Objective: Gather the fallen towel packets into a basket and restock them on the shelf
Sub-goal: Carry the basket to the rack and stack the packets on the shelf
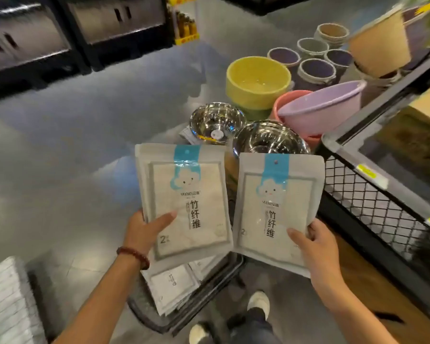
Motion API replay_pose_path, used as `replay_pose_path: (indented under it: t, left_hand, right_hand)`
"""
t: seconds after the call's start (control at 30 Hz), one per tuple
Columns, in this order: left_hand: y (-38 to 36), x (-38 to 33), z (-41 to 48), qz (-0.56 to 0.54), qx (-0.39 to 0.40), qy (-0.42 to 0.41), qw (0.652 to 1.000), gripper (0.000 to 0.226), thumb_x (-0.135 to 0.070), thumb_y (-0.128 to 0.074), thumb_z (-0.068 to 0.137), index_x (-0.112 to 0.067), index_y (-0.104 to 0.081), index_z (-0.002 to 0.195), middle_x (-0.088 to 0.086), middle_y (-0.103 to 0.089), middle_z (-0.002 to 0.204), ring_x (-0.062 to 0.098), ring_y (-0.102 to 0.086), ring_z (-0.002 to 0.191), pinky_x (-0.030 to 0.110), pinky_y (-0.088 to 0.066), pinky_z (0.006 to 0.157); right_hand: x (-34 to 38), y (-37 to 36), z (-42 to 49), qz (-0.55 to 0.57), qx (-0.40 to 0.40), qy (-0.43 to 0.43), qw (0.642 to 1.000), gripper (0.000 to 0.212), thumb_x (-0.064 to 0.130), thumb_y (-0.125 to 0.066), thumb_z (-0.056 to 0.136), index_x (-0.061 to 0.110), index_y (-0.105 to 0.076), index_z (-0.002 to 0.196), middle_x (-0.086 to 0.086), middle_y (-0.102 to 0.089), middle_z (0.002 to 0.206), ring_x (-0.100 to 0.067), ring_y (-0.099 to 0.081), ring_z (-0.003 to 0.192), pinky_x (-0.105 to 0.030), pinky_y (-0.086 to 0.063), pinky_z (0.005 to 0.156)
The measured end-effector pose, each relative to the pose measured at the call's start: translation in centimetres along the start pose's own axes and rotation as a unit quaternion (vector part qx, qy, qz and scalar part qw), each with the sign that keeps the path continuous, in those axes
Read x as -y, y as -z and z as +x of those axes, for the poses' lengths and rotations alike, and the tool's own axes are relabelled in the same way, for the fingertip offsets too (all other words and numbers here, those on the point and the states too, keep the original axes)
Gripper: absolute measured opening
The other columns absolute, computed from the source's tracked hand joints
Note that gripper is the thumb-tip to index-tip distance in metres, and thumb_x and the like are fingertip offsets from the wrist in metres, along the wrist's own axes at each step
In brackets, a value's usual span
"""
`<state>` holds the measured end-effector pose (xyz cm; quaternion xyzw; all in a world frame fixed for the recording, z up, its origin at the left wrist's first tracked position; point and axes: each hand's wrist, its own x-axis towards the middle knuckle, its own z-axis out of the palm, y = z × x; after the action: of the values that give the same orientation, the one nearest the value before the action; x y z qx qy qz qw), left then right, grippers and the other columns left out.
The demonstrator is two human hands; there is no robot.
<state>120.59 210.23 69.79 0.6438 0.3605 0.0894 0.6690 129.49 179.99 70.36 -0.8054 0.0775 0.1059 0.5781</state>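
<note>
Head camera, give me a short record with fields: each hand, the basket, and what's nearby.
left hand: holds left packet upright, thumb on its front
right hand: holds right packet upright, thumb on its front
basket: on floor below the hands, more packets inside
nearby: steel bowls, plastic basins, mesh-fronted shelf at right

Upright above the basket (144, 319), left towel packet (184, 202) beside right towel packet (276, 209)

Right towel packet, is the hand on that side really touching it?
Touching. Head view: the right hand pinches the right towel packet, thumb on its front.
</note>
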Motion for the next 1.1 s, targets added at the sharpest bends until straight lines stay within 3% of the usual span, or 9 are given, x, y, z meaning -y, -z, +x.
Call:
replay_pose_path:
  t: [0.13,0.23,0.37,0.53,0.63,0.73,0.83,1.0,1.1]
  left_hand:
    - [-5.1,-6.0,-0.7,0.013,0.094,-0.030,0.995,0.039,-0.023,-0.089,0.054,-0.016,-0.071,0.088,0.002,-0.075,0.085,0.020,-0.071,0.080,0.036,-0.058,0.068]
    - [-11.4,-10.0,-0.1,0.001,0.158,-0.056,0.986,0.028,-0.018,-0.087,0.054,-0.013,-0.074,0.079,0.005,-0.075,0.083,0.020,-0.072,0.076,0.033,-0.058,0.064]
    - [-22.5,-14.9,0.6,-0.018,0.233,-0.099,0.967,0.018,0.002,-0.074,0.069,-0.012,-0.069,0.081,-0.001,-0.074,0.073,0.013,-0.070,0.065,0.021,-0.053,0.050]
    - [-38.1,-19.1,1.3,-0.055,0.302,-0.124,0.944,0.024,0.009,-0.070,0.069,-0.009,-0.066,0.086,0.000,-0.073,0.070,0.013,-0.069,0.059,0.022,-0.053,0.048]
    - [-46.1,-20.9,1.0,-0.071,0.336,-0.117,0.932,0.051,0.004,-0.078,0.056,-0.007,-0.061,0.103,0.004,-0.074,0.084,0.017,-0.070,0.073,0.027,-0.057,0.061]
    - [-52.5,-22.5,1.5,-0.075,0.382,-0.067,0.919,0.079,-0.007,-0.082,0.048,0.002,-0.056,0.122,0.016,-0.069,0.105,0.026,-0.069,0.091,0.033,-0.057,0.073]
    - [-57.9,-23.9,1.5,-0.045,0.426,-0.064,0.901,0.055,-0.012,-0.074,0.060,0.000,-0.062,0.112,0.005,-0.074,0.089,0.017,-0.072,0.076,0.021,-0.054,0.053]
    - [-64.7,-25.6,3.9,-0.023,0.453,-0.084,0.887,0.032,-0.004,-0.071,0.075,-0.007,-0.062,0.105,0.012,-0.073,0.093,0.029,-0.071,0.084,0.035,-0.059,0.061]
    - [-68.9,-26.4,6.0,-0.028,0.481,-0.088,0.872,0.029,0.000,-0.069,0.076,-0.010,-0.061,0.102,0.007,-0.074,0.089,0.024,-0.072,0.078,0.031,-0.057,0.055]
  right_hand:
    - [2.9,7.8,-2.3,0.035,-0.090,0.037,0.995,0.020,0.005,-0.066,0.083,0.017,-0.063,0.099,0.014,-0.067,0.088,0.009,-0.063,0.073,-0.013,-0.051,0.059]
    - [4.5,13.9,-2.2,0.058,-0.163,0.063,0.983,0.019,0.009,-0.067,0.083,0.020,-0.064,0.099,0.011,-0.070,0.093,-0.002,-0.067,0.083,-0.030,-0.054,0.072]
    - [5.0,21.9,-0.1,0.114,-0.255,0.080,0.957,0.025,0.017,-0.067,0.085,0.025,-0.062,0.108,0.013,-0.070,0.097,-0.005,-0.066,0.087,-0.027,-0.053,0.070]
    - [4.6,31.6,5.9,0.121,-0.372,0.086,0.916,0.014,0.006,-0.069,0.081,0.016,-0.059,0.081,0.001,-0.067,0.077,-0.028,-0.062,0.076,-0.038,-0.052,0.065]
    - [4.9,36.5,9.2,0.126,-0.401,0.079,0.904,0.017,0.003,-0.069,0.080,0.014,-0.062,0.092,-0.011,-0.068,0.089,-0.027,-0.063,0.080,-0.041,-0.052,0.070]
    - [5.7,40.3,12.3,0.137,-0.417,0.085,0.894,0.018,0.005,-0.068,0.081,0.016,-0.063,0.094,-0.002,-0.070,0.091,-0.017,-0.067,0.081,-0.030,-0.052,0.066]
    - [6.6,43.0,15.2,0.137,-0.441,0.077,0.884,0.016,0.009,-0.070,0.081,0.022,-0.062,0.084,0.009,-0.068,0.083,-0.009,-0.065,0.076,-0.024,-0.050,0.062]
    - [6.9,45.3,19.3,0.125,-0.475,0.053,0.869,0.017,0.011,-0.071,0.081,0.025,-0.062,0.083,0.011,-0.069,0.088,-0.005,-0.066,0.082,-0.026,-0.053,0.069]
    - [7.0,45.6,21.4,0.103,-0.507,0.040,0.855,0.017,0.012,-0.071,0.081,0.026,-0.062,0.085,0.009,-0.069,0.089,-0.009,-0.065,0.084,-0.024,-0.052,0.068]
